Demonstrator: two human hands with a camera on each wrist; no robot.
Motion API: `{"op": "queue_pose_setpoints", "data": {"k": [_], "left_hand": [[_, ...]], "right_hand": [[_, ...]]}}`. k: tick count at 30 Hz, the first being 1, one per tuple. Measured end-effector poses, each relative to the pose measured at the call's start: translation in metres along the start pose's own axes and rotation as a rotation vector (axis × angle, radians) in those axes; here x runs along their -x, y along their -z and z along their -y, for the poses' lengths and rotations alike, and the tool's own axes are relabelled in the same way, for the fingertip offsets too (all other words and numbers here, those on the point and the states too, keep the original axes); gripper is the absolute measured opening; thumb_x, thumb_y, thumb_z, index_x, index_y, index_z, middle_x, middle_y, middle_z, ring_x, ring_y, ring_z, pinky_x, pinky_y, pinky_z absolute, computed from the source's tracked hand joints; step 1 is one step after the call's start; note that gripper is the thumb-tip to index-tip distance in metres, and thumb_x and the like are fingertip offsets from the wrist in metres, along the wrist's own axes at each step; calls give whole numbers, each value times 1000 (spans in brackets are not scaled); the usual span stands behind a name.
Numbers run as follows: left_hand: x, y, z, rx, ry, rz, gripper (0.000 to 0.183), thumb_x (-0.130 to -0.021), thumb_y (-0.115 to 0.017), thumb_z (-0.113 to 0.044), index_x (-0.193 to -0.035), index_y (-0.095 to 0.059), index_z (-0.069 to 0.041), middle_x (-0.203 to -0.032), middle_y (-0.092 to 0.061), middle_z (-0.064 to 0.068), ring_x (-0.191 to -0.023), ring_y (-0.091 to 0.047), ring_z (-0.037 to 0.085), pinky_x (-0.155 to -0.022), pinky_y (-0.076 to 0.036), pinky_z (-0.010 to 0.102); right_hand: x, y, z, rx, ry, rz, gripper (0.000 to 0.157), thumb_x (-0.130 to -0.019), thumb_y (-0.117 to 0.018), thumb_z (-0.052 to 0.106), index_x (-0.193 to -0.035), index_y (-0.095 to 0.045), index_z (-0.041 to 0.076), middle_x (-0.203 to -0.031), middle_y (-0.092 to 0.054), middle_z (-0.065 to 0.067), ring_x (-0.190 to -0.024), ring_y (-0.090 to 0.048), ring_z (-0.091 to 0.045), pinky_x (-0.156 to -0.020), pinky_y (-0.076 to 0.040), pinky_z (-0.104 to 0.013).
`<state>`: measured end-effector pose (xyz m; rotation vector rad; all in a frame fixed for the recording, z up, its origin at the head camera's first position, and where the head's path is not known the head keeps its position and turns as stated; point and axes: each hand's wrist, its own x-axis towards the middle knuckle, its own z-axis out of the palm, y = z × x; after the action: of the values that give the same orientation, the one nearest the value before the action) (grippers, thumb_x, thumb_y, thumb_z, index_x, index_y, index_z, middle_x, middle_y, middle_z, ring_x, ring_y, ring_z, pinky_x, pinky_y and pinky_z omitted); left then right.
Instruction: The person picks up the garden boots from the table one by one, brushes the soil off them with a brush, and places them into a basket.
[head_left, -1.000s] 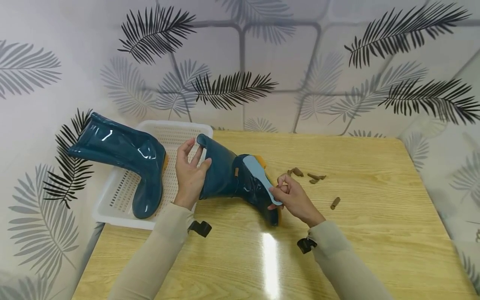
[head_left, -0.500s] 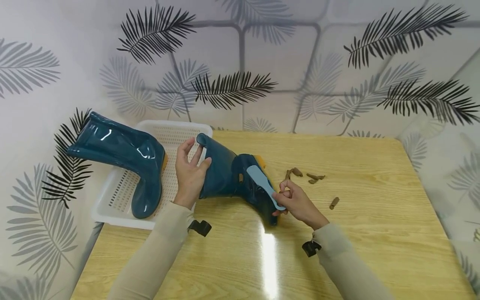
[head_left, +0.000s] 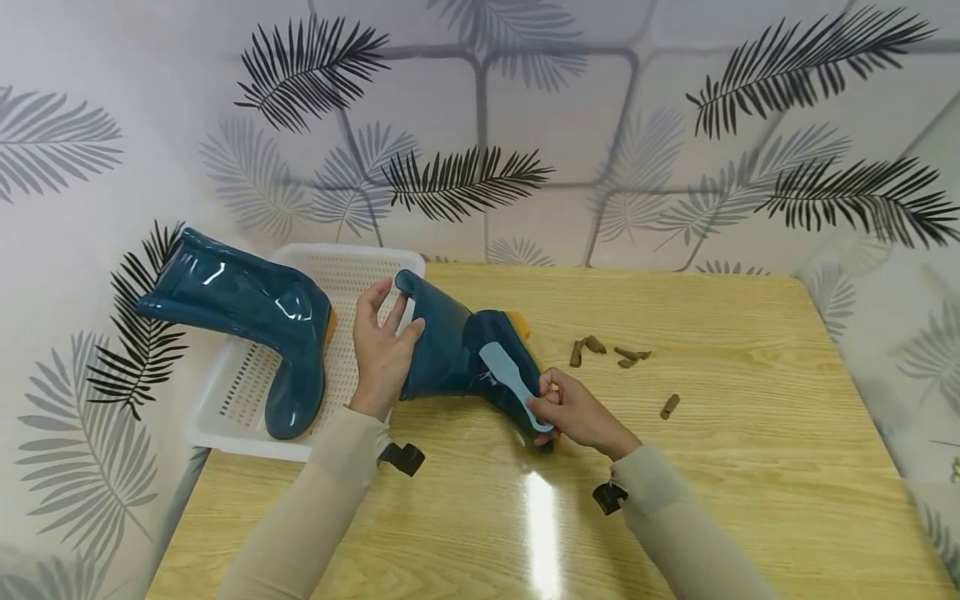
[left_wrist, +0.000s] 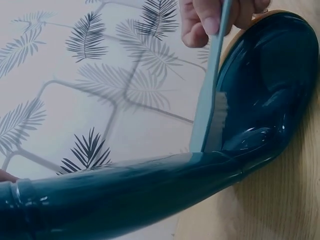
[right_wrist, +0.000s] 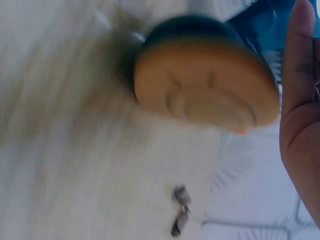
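A dark teal rubber boot (head_left: pixel 440 337) with a yellow-orange sole lies on its side on the wooden table. At the boot's open top, my left hand (head_left: pixel 384 354) grips the rim, thumb on the outside and a finger at the opening. My right hand (head_left: pixel 576 410) pinches the handle of a light blue brush (head_left: pixel 501 362) over the boot's ankle. In the left wrist view the pale bristles (left_wrist: pixel 218 117) touch the boot near the ankle fold. The right wrist view is blurred and shows the boot's orange sole (right_wrist: pixel 205 82).
A second teal boot (head_left: pixel 296 321) lies partly in a white perforated basket (head_left: pixel 251 446) on the left, its shaft over the rim. Several brown clumps (head_left: pixel 628 357) lie on the table (head_left: pixel 750 467) right of the boot, with one apart (head_left: pixel 670 407). A leaf-patterned covering stands behind.
My right hand has moved the brush down and left along the boot. A small brown lump earlier seen on the boot beside the brush is no longer visible. The left hand stays put.
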<state>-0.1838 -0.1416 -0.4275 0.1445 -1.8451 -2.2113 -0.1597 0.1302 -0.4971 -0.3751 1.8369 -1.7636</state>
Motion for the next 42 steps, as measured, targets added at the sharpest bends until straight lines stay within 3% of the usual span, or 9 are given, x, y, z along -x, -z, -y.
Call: {"op": "queue_pose_setpoints", "data": {"k": [4,9,13,19,24,32,36,39,42], "left_hand": [[-1,0,0,3,-4,-1,65,-89,-54,23,-146,-35,-2,-155,-28,9,-142,-40,22,-93,-51,29],[-2,0,-1,11,-12,0,65,-89,-53,24,-146,-33,2,-155,-27,11,-142,-40,24,-90,-52,27],[-1,0,-1,22,-15,1,65,-88,-52,26,-145,-34,1,-155,-27,11,-142,-40,24,-89,-52,26],[-1,0,1,22,-9,-3,66,-87,-53,26,-145,-35,-1,-154,-27,11,-142,-40,24,-88,-52,24],[-2,0,0,19,-18,-6,65,-88,-53,25,-145,-36,-1,-154,-27,11,-141,-41,24,-87,-52,25],[-2,1,-2,4,-23,-2,64,-89,-54,23,-145,-35,-1,-155,-27,10,-140,-42,23,-90,-52,28],[-2,1,-1,-6,-33,1,64,-89,-54,22,-146,-35,-1,-154,-27,9,-140,-42,22,-93,-51,29],[-1,1,0,-8,-37,2,64,-89,-53,22,-146,-34,-1,-154,-27,10,-140,-43,21,-93,-51,28],[-1,1,0,-6,-27,3,64,-90,-53,22,-146,-34,-1,-154,-27,9,-140,-42,21,-92,-51,27]], "right_hand": [[7,15,6,38,-20,-57,20,-103,-53,7,-98,-33,5,-60,-32,1,-48,-44,-12,-68,-58,-52],[8,25,13,59,-8,-107,21,-103,-52,7,-97,-33,6,-60,-30,2,-49,-42,-12,-66,-59,-47],[3,18,15,30,18,-61,19,-103,-51,8,-98,-33,5,-61,-29,2,-52,-40,-12,-67,-60,-44],[1,13,13,117,-67,36,17,-102,-51,7,-98,-35,3,-59,-33,2,-50,-39,-11,-66,-59,-50],[9,26,19,164,-77,-44,19,-100,-53,6,-101,-35,1,-61,-35,1,-51,-43,-11,-69,-57,-58],[22,45,28,130,-40,-136,21,-102,-53,7,-99,-33,4,-61,-33,1,-50,-47,-14,-66,-60,-46],[19,41,27,107,-11,-86,19,-102,-52,6,-98,-34,4,-60,-35,1,-53,-48,-14,-66,-59,-48],[12,31,25,131,-50,15,16,-102,-50,7,-99,-35,3,-59,-35,2,-51,-43,-11,-66,-59,-51],[8,25,22,167,-96,51,18,-100,-52,7,-100,-36,1,-60,-34,2,-51,-39,-10,-67,-59,-51]]}}
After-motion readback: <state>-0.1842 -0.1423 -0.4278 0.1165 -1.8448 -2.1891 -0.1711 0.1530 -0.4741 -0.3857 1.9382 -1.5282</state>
